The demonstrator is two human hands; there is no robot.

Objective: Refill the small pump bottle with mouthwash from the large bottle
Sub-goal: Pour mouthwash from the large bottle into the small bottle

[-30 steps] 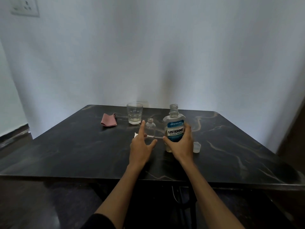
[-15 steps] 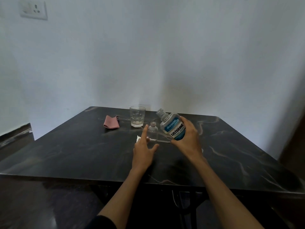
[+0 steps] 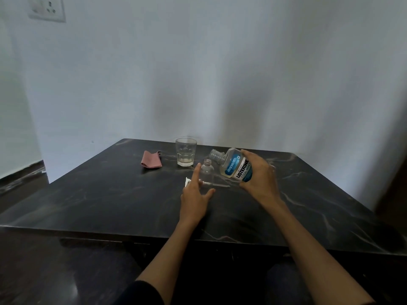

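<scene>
Clasped in the right hand (image 3: 259, 179), the large clear plastic mouthwash bottle with a blue and white label (image 3: 236, 167) hangs above the worktop, uncapped, tipped further over than half a second ago, so that its ribbed neck now points left and sits just beside and slightly above the open mouth of the small clear plastic pump bottle (image 3: 207, 172). No liquid can be seen passing between them. The small bottle stands upright on the dark, glossy, marble-veined worktop (image 3: 99, 201), as before. Its white pump head with a thin dip tube (image 3: 206, 183) lies flat in front of it. The left hand (image 3: 195, 199) is unclenched, forefinger and thumb spread on either side of the small bottle; whether they touch it cannot be told, and the hand has scarcely shifted. Further back stand a faceted clear drinking glass (image 3: 186, 151) and, to its left, a folded dusty-pink cloth (image 3: 151, 159). A white wall socket (image 3: 46, 8) sits high on the pale wall.
</scene>
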